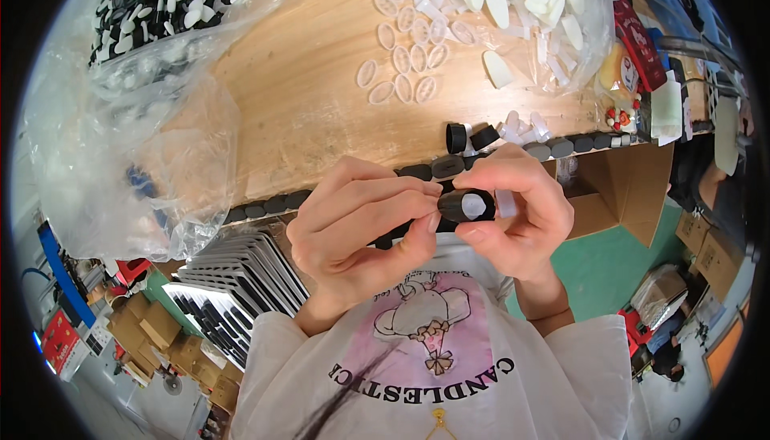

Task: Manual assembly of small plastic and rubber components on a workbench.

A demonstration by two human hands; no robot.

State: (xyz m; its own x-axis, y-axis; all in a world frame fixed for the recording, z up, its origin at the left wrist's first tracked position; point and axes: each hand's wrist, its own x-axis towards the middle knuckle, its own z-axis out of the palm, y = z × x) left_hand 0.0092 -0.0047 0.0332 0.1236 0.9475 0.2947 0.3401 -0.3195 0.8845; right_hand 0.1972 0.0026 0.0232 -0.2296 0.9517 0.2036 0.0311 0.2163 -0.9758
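In front of my chest, just off the table's near edge, both hands hold a small black oval cap (451, 206) with a whitish piece showing in its end. My right hand (525, 219) grips it between thumb and forefinger. From the other side, the fingertips and thumb of my left hand (365, 223) pinch together at its left end. Close to my right fingers shows a translucent plastic piece (505, 202). Behind my fingers, a dark oval cap (447, 167) lies on the table edge. A hollow black cap (456, 137) stands a little farther back.
Clear oval rings (402, 60) are scattered on the wooden table (297, 79), near white oval pieces (497, 8). A plastic bag (172, 131) with black and white parts covers the left. Stacked trays (233, 296) stand below left; an open cardboard box (597, 203) is below right.
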